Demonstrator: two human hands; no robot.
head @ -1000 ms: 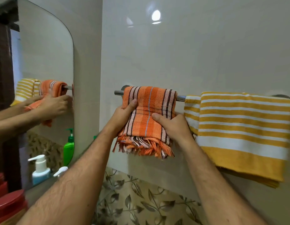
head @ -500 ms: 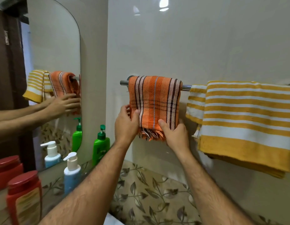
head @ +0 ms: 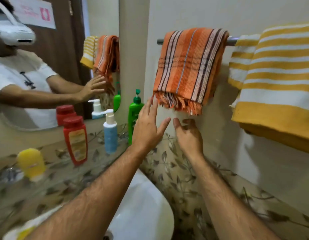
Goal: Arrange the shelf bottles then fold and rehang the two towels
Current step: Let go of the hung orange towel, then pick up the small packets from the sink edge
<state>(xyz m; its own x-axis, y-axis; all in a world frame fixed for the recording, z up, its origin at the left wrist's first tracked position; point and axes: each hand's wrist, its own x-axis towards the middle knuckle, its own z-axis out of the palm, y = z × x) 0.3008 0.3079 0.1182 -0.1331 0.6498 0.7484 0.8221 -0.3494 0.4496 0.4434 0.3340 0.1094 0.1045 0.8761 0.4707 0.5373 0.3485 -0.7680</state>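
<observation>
Fingers on both hands are spread and holding nothing: the left hand (head: pixel 146 125) and right hand (head: pixel 189 135) hover just under the orange towel (head: pixel 190 66). It hangs folded over the rail (head: pixel 232 40), yellow towel (head: pixel 278 78) beside it, bottles (head: pixel 109 132) lined up lower left. Looks about finished.
</observation>
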